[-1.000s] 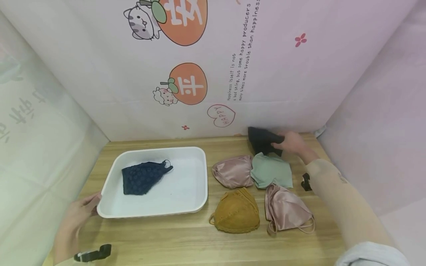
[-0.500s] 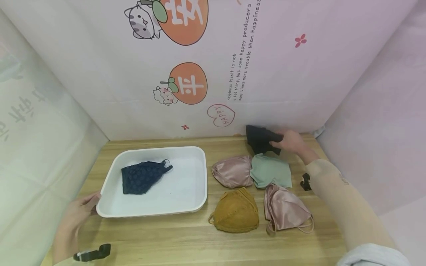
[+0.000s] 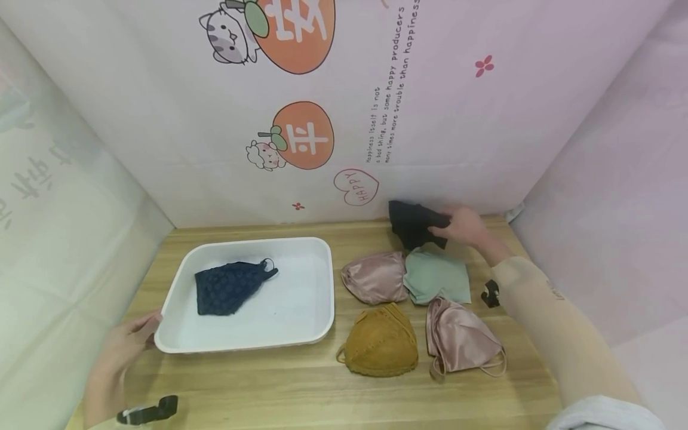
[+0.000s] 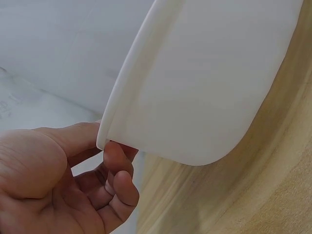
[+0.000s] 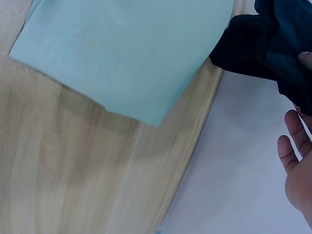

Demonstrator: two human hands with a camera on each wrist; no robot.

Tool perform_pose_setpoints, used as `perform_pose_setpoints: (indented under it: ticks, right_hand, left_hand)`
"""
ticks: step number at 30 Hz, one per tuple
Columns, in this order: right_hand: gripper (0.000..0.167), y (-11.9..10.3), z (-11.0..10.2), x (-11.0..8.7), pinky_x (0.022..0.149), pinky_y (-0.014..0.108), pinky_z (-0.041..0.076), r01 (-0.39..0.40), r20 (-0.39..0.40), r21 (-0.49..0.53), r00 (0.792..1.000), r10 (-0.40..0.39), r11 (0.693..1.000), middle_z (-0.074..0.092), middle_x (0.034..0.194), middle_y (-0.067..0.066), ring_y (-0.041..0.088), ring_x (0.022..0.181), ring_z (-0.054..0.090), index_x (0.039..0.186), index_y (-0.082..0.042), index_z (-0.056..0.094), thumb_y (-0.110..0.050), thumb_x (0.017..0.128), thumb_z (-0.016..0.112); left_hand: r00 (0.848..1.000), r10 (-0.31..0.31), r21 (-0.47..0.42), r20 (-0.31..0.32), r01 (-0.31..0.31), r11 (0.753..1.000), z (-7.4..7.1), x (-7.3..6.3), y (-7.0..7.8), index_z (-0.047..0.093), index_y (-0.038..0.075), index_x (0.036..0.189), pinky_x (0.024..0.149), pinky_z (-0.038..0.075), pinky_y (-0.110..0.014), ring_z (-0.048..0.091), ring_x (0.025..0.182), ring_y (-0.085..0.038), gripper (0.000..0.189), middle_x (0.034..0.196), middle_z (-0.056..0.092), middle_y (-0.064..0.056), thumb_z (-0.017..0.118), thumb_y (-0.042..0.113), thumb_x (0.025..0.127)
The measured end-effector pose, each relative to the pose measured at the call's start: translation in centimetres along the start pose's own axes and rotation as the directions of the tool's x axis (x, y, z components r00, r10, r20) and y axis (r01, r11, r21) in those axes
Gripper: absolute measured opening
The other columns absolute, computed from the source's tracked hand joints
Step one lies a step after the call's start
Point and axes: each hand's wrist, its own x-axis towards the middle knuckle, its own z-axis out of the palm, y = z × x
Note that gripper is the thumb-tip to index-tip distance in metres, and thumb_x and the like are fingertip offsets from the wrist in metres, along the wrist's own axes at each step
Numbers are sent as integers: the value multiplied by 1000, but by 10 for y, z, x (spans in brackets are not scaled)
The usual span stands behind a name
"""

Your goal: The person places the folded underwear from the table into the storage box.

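We look down on a wood-grained desk (image 3: 269, 394), enclosed by pale printed sheets (image 3: 441, 107) across the top and both sides of the frame. At left of centre, our left hand (image 3: 126, 341) pinches the rim of a smooth, round-cornered white tray (image 3: 303, 298) holding a dotted navy garment (image 3: 226, 289). Right of centre, near the desk's far edge, our right hand (image 3: 466, 227) grips a limp black cloth (image 3: 411, 224) above matte mint fabric (image 3: 438, 278), glossy pink satin (image 3: 463, 337) and a domed mustard piece (image 3: 381, 341).

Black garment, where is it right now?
In the head view, right of centre, the right hand grips the black garment near the back wall, just beyond the mint-green garment.
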Motion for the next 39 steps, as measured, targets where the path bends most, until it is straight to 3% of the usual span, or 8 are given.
perform_pose_setpoints:
  ticks: [16, 33, 39]
  right_hand:
    - [58, -22, -6, 5, 97, 57, 51, 47, -19, 23, 999, -46, 999, 67, 120, 25, 42, 110, 63, 120, 3, 66, -41, 84, 75]
    - [67, -45, -9, 12, 108, 57, 45, 66, -11, 18, 998, -66, 998, 60, 134, 27, 45, 125, 55, 129, 6, 61, -44, 85, 74]
    - [65, -58, -12, 14, 106, 56, 47, 89, -25, 33, 996, -88, 995, 62, 131, 25, 43, 123, 57, 126, 5, 64, -43, 83, 75]
  left_hand:
    - [1000, -1, 0, 6, 1, 1000, 0, -1, 0, 40, -11, 143, 74, 59, -22, 66, 79, -1, 60, 116, 70, -21, 41, 37, 108]
    - [1000, -18, 0, -17, 18, 1000, 1, 0, -1, 41, -12, 142, 71, 57, -19, 66, 75, -1, 59, 109, 73, -17, 41, 36, 108]
    - [1000, -23, -5, -18, 23, 1000, 1, 1, 0, 42, -11, 142, 71, 58, -19, 66, 76, -1, 62, 112, 72, -19, 43, 39, 107]
